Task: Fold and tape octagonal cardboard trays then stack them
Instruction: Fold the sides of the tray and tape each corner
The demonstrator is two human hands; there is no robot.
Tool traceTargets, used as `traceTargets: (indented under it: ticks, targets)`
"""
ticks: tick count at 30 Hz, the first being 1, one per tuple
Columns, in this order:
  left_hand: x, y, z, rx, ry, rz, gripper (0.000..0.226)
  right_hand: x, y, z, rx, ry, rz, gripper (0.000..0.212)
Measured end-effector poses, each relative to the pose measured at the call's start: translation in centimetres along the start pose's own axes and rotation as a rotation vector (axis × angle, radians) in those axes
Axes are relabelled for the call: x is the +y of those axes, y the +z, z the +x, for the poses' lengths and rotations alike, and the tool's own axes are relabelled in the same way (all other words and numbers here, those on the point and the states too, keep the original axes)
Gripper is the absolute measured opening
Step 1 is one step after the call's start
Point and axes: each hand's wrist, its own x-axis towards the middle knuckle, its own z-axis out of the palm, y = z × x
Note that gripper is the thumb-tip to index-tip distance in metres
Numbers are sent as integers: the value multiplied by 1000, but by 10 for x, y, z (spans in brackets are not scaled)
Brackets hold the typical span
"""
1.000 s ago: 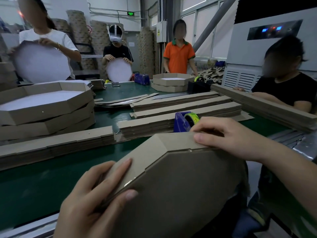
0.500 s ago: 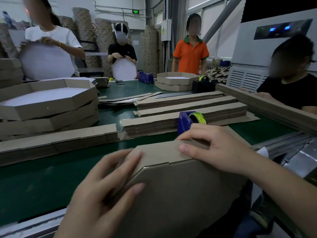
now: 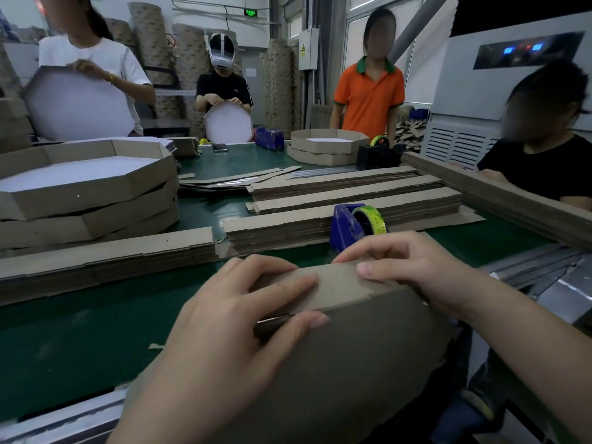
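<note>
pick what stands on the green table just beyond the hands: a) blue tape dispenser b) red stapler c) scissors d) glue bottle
a: the blue tape dispenser, holding a yellow-green roll, stands just past the right hand that grips the cardboard tray.

I am getting a dim, flat indoor feed. Daylight is coming in through the windows [image 3: 378, 1] at the far top and is washing them out to white. The green counter [image 3: 64, 341] is reading dark, with a faint sheen showing near the tape dispenser [image 3: 346, 224]. The left hand [image 3: 230, 318] and right hand [image 3: 413, 270] are looking soft-lit and slightly smeared, and the tray [image 3: 352, 363] they are gripping is falling into shadow on its near face. The lens is bowing straight lines at the edges, and the metal rail [image 3: 57, 421] at bottom left is blurring.
</note>
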Motion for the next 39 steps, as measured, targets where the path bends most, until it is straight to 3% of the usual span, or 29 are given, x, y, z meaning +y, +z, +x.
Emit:
traceTargets:
  ticks: [6,14,33,39]
  targets:
    - [-3,1,1,55,7,-41,46,-4,2,3,104,-90,31,20]
    - [-3,1,-3,88,-8,21,42,-5,6,0,103,-114,-67,23]
    - [5,-8,-5,-40,52,172,36,6,17,-9,185,-217,-254,25]
    - [12,-6,0,-70,92,226,35,5,15,-9,104,-182,-182,32]
